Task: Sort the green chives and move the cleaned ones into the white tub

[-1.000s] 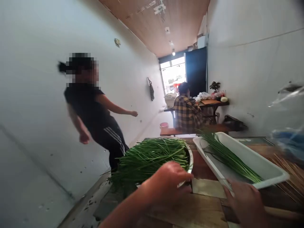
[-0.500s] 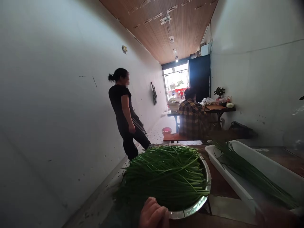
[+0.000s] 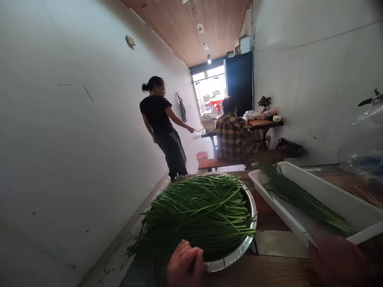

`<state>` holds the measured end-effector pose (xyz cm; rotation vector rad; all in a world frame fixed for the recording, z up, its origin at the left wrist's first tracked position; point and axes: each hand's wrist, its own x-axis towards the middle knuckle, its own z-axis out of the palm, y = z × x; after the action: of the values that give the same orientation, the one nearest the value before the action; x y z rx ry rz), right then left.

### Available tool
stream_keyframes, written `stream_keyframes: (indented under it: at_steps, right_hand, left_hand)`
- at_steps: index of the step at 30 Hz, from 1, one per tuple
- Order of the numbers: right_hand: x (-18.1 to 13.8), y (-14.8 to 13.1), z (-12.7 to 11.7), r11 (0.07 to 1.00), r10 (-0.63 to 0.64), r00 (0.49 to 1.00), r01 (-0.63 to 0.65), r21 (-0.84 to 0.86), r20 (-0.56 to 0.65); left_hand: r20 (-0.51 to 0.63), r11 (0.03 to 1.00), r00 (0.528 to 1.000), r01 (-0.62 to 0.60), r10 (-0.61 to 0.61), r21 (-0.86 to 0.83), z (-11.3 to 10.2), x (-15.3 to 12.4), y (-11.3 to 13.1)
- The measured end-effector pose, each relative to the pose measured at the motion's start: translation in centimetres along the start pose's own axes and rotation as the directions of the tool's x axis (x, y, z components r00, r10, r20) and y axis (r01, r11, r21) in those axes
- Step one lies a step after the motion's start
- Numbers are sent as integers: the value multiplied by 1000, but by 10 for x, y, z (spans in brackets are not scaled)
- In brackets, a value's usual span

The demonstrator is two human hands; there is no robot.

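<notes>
A round metal basin [image 3: 239,255] is heaped with long green chives [image 3: 194,211], their pale stem ends toward the right rim. At its near edge is my left hand [image 3: 185,263], fingers curled and pressed together; what they hold, if anything, is hidden. My right hand [image 3: 338,257] is smeared by motion at the near end of a white plastic tray [image 3: 284,217], so its fingers cannot be made out. Inside that tray lies a smaller bunch of chives [image 3: 311,205], stretched lengthwise.
Thin sticks [image 3: 369,197] and a clear plastic bag [image 3: 365,135] are beyond the tray on the right. A person in black [image 3: 158,119] stands by the left wall, one arm stretched out. Another in plaid [image 3: 231,137] sits on a bench [image 3: 209,163], facing away.
The view has shifted, bringing more of the tray's near end and the plastic bag in. My right hand shows more. The standing person has raised an arm forward.
</notes>
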<state>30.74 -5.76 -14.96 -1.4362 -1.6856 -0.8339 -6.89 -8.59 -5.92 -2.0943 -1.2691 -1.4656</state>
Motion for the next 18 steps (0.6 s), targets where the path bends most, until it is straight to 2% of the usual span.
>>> stream_keyframes:
  at_steps: [2,4,9,13,18]
  right_hand:
    - [0,0,-1,994,-82,996,84,-71,33]
    - [0,0,-2,988,-109,993,114,-102,47]
    - [1,-1,-6,990,-97,993,104,-95,73]
    - [5,-5,-10,993,-63,994,71,-91,90]
    - [7,-6,-12,990,-84,994,92,-106,76]
  left_hand:
    - [-3,1000,1000,28,-28,14,1,0,-1]
    - [23,999,999,49,-49,19,2,-1,-3]
    - [111,998,992,68,-67,0,3,-3,-6]
    - [130,997,989,77,-76,-6,3,-2,-5]
    - [129,996,989,84,-79,-34,3,-1,-4]
